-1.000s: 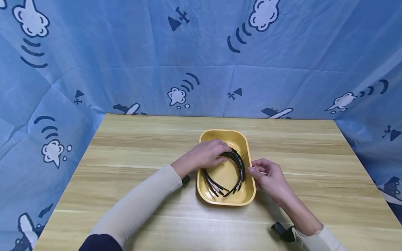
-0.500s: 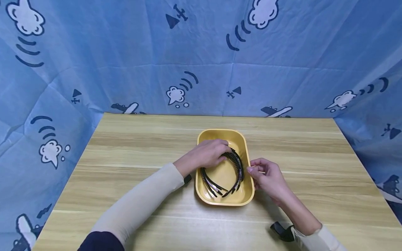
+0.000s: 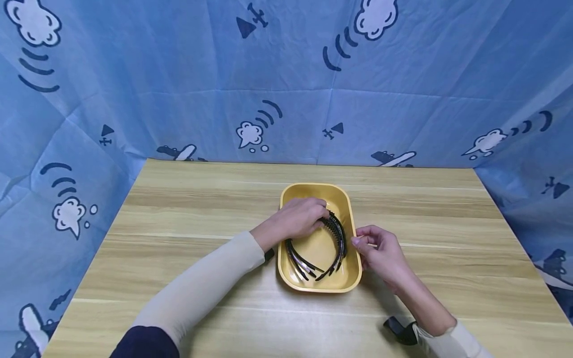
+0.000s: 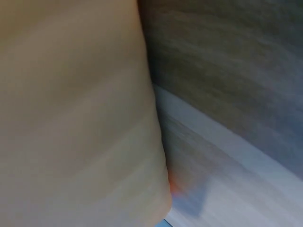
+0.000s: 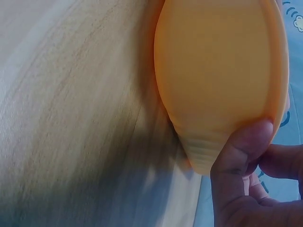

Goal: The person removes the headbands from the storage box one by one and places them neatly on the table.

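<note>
Several dark headbands (image 3: pixel 339 238) with toothed inner edges lie bunched in a yellow plastic bin (image 3: pixel 319 288), their ends toward its near side. My left hand (image 3: pixel 299 218) reaches over the bin's left wall and grips the tops of the headbands; its fingertips are partly hidden. On the right side of the bin, my right hand (image 3: pixel 380 251) pinches the rim. The right wrist view shows my thumb (image 5: pixel 251 137) pressed on the outer wall just under the rim. A sleeve (image 4: pixel 80 118) fills much of the left wrist view, which does not show the left fingers.
The bin stands on a wood-grain table (image 3: pixel 201 199). A blue patterned cloth (image 3: pixel 286 74) hangs behind the table and at both sides. Dark wrist-camera mounts sit at both wrists, the right one (image 3: pixel 400 330) near the tabletop.
The bin, hands and headbands shift very slightly left in view along with the whole scene. Both hands keep their holds.
</note>
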Demonstrator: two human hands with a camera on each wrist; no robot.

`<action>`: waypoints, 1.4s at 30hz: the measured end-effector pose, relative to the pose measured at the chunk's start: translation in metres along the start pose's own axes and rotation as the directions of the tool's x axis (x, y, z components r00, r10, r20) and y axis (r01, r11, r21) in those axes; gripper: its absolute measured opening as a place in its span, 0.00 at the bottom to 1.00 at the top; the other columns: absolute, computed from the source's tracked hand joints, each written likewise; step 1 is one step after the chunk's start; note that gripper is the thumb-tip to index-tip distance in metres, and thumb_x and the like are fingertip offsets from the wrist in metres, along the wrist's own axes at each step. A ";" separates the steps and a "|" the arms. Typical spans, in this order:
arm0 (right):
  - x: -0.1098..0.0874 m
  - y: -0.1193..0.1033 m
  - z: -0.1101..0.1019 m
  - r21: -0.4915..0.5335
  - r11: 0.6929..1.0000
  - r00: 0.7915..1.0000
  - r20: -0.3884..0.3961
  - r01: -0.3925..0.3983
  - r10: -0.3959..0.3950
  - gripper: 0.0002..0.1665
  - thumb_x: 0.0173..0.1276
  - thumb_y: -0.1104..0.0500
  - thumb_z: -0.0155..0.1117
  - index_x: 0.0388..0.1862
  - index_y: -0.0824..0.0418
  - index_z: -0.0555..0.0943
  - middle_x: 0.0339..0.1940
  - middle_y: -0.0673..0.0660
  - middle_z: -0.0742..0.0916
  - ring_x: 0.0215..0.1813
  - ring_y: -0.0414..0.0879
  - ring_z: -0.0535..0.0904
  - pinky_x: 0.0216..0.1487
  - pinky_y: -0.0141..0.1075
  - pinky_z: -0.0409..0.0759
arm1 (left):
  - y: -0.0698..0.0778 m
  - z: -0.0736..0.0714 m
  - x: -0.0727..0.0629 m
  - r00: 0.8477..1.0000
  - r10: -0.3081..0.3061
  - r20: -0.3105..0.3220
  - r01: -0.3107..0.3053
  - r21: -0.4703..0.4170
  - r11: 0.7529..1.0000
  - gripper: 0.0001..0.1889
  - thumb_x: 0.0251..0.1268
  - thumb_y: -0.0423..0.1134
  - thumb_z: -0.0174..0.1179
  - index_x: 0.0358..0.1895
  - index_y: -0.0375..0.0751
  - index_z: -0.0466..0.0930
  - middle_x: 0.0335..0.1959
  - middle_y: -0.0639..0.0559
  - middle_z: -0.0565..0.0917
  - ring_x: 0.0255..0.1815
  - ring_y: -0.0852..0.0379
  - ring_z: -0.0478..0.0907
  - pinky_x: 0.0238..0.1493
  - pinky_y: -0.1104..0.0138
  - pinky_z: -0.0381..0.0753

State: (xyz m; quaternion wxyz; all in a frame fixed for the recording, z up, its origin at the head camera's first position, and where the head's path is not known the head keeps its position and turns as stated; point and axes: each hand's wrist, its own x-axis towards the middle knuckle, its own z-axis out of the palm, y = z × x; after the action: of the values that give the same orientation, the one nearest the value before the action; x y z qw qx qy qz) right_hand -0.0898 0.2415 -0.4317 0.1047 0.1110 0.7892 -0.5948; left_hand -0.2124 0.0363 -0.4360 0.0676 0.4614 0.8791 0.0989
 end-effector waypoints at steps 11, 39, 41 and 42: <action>0.000 0.000 0.001 -0.011 1.000 1.000 -0.011 0.009 -0.009 0.18 0.79 0.66 0.60 0.61 0.77 0.73 0.32 0.51 0.83 0.25 0.39 0.79 0.25 0.35 0.83 | 0.001 0.002 0.000 1.000 -0.022 -0.009 0.022 0.021 1.000 0.11 0.71 0.41 0.68 0.54 0.53 0.91 0.42 0.57 0.84 0.41 0.61 0.80 0.41 0.66 0.87; -0.001 0.000 0.001 0.003 1.000 1.000 -0.010 0.005 -0.005 0.19 0.79 0.66 0.60 0.62 0.77 0.72 0.33 0.50 0.82 0.25 0.38 0.79 0.26 0.36 0.85 | -0.003 -0.001 0.000 0.998 0.025 -0.055 -0.029 -0.081 0.996 0.12 0.72 0.38 0.67 0.55 0.48 0.91 0.40 0.53 0.85 0.39 0.60 0.77 0.44 0.71 0.81; -0.001 0.001 0.001 0.009 1.000 1.000 -0.008 0.003 -0.003 0.19 0.79 0.66 0.60 0.62 0.77 0.72 0.33 0.50 0.82 0.25 0.38 0.79 0.26 0.36 0.85 | -0.003 -0.001 0.000 0.998 0.029 -0.062 -0.034 -0.083 0.996 0.12 0.73 0.38 0.67 0.55 0.48 0.91 0.40 0.53 0.85 0.38 0.60 0.77 0.45 0.70 0.81; -0.001 0.001 0.001 0.010 1.000 1.000 -0.008 0.004 -0.003 0.19 0.79 0.66 0.60 0.62 0.77 0.72 0.33 0.50 0.82 0.25 0.38 0.80 0.26 0.36 0.85 | -0.003 -0.001 0.000 0.997 0.031 -0.065 -0.037 -0.083 0.996 0.12 0.73 0.38 0.67 0.55 0.48 0.91 0.40 0.53 0.85 0.38 0.60 0.76 0.45 0.70 0.81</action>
State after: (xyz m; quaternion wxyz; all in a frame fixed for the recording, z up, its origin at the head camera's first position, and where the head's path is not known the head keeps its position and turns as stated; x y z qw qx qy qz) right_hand -0.0889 0.2409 -0.4324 0.1002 0.1124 0.7868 -0.5986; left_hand -0.2147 0.0345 -0.4355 0.0574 0.4697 0.8678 0.1517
